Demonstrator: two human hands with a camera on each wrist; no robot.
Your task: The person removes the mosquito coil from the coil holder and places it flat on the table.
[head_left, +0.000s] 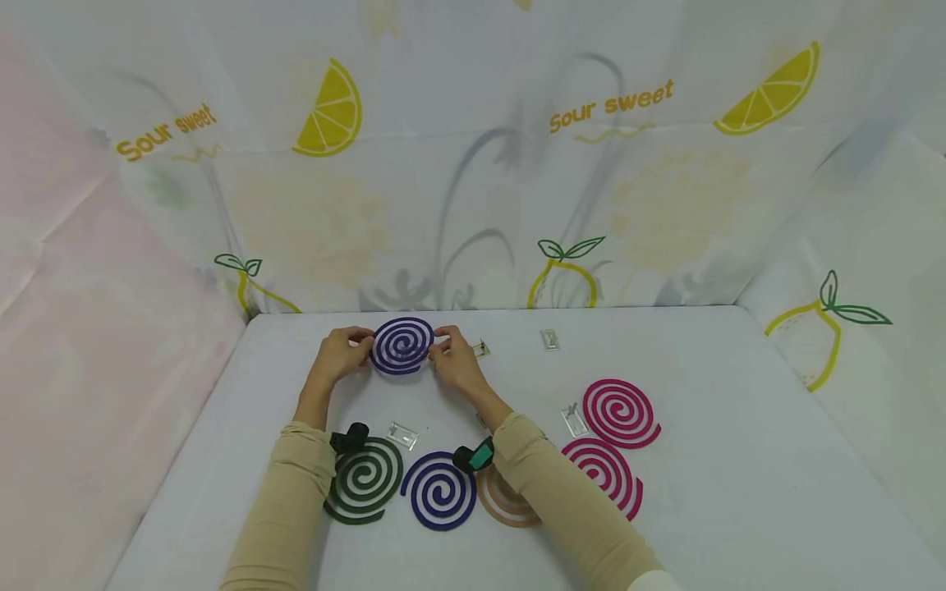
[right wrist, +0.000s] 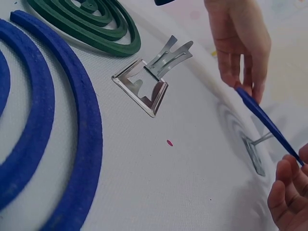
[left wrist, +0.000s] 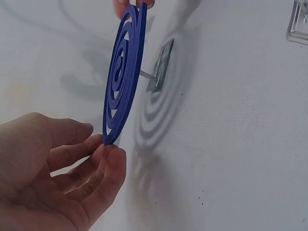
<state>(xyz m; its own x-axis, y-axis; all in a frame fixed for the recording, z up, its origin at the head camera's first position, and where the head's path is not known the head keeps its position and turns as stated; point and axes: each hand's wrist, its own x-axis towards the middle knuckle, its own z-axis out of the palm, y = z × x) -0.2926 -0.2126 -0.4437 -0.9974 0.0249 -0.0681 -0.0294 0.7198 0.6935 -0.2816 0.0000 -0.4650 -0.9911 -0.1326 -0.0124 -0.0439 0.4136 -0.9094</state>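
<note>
A blue-purple mosquito coil [head_left: 402, 345] is raised over the far left part of the white table. My left hand [head_left: 345, 353] pinches its left edge with the fingertips, and my right hand [head_left: 456, 359] holds the opposite edge. Below the coil stands a small metal coil stand [left wrist: 163, 65], its thin prong reaching to the middle of the coil's underside. Whether the prong goes through the coil is hidden. In the left wrist view the coil is nearly edge-on, with the left thumb and fingers at its lower end.
Nearer lie a green coil [head_left: 364, 474], another blue coil [head_left: 441, 492] and a tan coil [head_left: 510, 521] partly under the right forearm. Two pink coils [head_left: 619, 409] overlap or nearly touch at right. Metal stands [head_left: 402, 435] lie scattered about. A printed cloth [head_left: 443, 205] hangs behind.
</note>
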